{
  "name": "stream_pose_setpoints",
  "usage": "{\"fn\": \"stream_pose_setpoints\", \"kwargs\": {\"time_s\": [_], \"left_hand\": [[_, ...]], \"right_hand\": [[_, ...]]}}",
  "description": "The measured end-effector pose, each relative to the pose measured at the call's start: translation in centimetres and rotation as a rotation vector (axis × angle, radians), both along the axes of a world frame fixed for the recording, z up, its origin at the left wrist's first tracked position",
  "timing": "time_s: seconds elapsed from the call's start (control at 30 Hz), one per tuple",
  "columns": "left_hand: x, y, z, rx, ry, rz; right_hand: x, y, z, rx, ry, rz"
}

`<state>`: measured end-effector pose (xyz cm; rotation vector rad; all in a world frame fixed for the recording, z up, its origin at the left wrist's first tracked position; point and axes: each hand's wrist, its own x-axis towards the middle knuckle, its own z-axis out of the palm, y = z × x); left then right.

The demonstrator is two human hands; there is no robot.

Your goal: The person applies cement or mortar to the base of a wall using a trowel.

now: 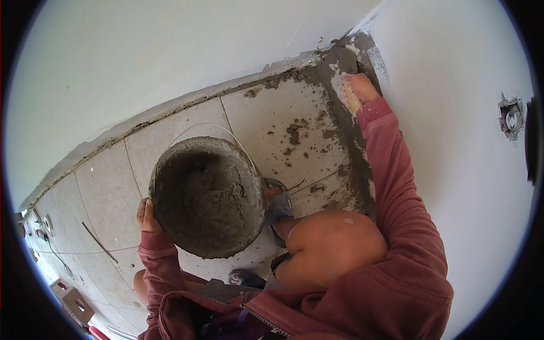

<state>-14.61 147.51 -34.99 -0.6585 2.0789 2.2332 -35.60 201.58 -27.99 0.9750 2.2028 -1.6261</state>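
Grey crusted bucket (168, 184), left hand (148, 216) gripping it; right hand (361, 89) clamped on yellowish handle (352, 101).

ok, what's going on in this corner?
A person in a maroon zip-up top is crouching. The right hand grips a hand tool with a yellowish handle at the grey mortar strip along the white wall. The left hand touches the side of a round, cement-crusted bucket holding grey mix. Grey spatters mark the pale floor tiles.

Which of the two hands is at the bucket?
The left hand, against the side of the bucket; the right hand is away by the corner, gripping a yellowish handle.
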Motion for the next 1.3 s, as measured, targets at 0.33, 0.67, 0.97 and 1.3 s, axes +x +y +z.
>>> {"fn": "stream_pose_setpoints", "kwargs": {"time_s": [0.33, 0.67, 0.97, 1.3], "left_hand": [[0.3, -1.1, -1.9, 0.003, 0.013, -0.007], [-0.1, -0.2, -0.7, 0.106, 0.043, -0.011], [0.1, -0.5, -0.8, 0.013, 0.019, -0.037], [0.2, -1.6, -1.9, -0.151, 0.046, -0.052]], "right_hand": [[5.6, -4.4, 0.7, 0.103, 0.143, 0.022], [-2.1, -9.4, -7.8, 0.812, 0.205, 0.602], [1.7, -9.6, -5.3, 0.229, 0.206, -0.152], [3.4, -9.4, -13.0, -0.184, 0.081, -0.179]]}}
